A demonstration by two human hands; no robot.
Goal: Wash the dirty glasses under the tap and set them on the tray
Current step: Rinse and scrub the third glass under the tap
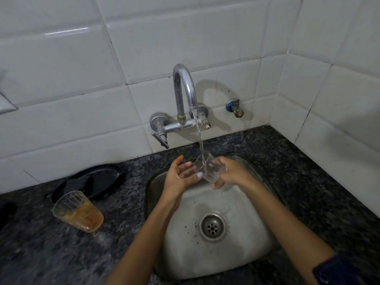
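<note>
2 glasses show: the right hand (230, 171) grips a clear glass (209, 169) under the tap (185, 93), left hand (181, 173) fingers loosely touching it. Next, probably the tray (92, 179); the dirty glass (79, 211) waits on the tabletop (61, 254).

Dim overhead light, tile (65, 31) glare, edges bent, corners perhaps blurred.
</note>
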